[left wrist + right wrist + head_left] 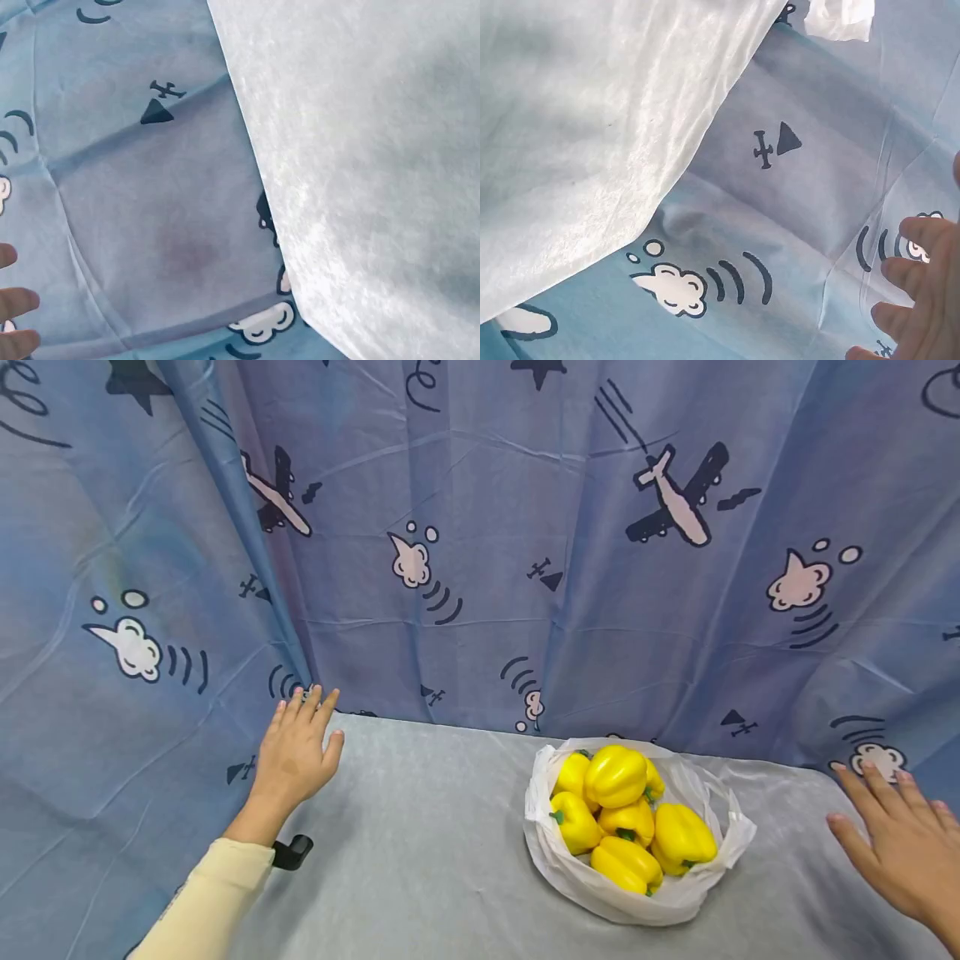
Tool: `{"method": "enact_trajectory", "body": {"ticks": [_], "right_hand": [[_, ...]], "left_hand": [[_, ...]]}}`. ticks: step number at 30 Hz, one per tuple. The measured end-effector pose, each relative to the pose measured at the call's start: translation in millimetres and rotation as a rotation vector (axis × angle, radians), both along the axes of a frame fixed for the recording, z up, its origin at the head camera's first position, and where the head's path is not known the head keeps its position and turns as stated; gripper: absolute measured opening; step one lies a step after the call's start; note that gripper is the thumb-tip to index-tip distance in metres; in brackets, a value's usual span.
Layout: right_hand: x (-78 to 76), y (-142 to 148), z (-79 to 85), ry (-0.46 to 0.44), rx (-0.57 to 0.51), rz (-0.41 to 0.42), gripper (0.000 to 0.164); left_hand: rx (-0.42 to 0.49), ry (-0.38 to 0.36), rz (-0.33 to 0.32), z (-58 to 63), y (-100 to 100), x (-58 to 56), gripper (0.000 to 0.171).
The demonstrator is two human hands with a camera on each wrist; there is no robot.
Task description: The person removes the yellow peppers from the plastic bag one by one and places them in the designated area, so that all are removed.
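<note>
Several yellow bell peppers (617, 777) with green stems are heaped in a white plastic bag (600, 906), its mouth spread wide, right of centre in the head view. My left hand (296, 756) is held out at the left, fingers straight, with nothing in it. At the right edge my right hand (900, 843) is stretched out the same way, also holding nothing; the bag is the nearest thing to it. Fingertips (16, 304) show at the lower left of the left wrist view. In the right wrist view, spread fingers (907, 277) reach in from the right.
A light grey cloth covers the table (420, 843). Behind it and along the sides hangs a blue curtain (480, 527) printed with planes, clouds and stars. A black strap piece (292, 852) sticks out at the left wrist, beside a cream sleeve (217, 893).
</note>
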State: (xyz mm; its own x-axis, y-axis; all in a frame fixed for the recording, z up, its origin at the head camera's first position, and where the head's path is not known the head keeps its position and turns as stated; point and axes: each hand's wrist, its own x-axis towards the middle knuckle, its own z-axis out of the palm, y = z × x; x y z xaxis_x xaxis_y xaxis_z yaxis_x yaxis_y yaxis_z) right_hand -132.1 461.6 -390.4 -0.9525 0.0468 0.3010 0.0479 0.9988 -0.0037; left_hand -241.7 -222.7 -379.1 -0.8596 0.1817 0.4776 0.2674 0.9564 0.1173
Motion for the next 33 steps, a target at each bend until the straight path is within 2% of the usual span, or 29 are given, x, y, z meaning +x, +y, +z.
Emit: {"method": "enact_trajectory", "body": {"ticks": [4, 7, 11, 13, 17, 24, 29, 33], "right_hand": [[-2.4, -6.6, 2.8, 0.017, -0.019, 0.012, 0.073], [-5.7, -13.5, 6.6, 0.029, -0.094, 0.076, 0.066], [-8.2, -25.2, 9.6, -0.03, -0.259, 0.135, 0.06], [-9.2, -31.3, 9.0, -0.076, -0.333, 0.135, 0.06], [-12.2, -39.7, 3.0, -0.123, -0.431, 0.155, 0.058], [-19.9, -40.4, -13.3, -0.124, -0.557, 0.279, 0.054], [-26.3, -45.8, -19.7, -0.166, -0.598, 0.317, 0.05], [-32.0, -50.1, -23.1, -0.193, -0.596, 0.317, 0.048]], "left_hand": [[0.019, 0.024, -0.014, 0.6, 6.4, 0.2, 0.056], [0.038, 0.046, -0.028, 2.1, 12.6, 1.2, 0.056], [0.06, 0.055, -0.054, 0.7, 22.5, 4.0, 0.055], [0.077, 0.055, -0.071, -1.0, 27.9, 5.7, 0.055], [0.131, 0.05, -0.106, -5.9, 39.3, 8.6, 0.056], [0.272, -0.011, -0.147, -11.6, 59.9, 13.1, 0.058], [0.322, -0.073, -0.15, -16.3, 75.2, 15.3, 0.057], [0.356, -0.107, -0.156, -19.9, 88.8, 15.7, 0.056]]}}
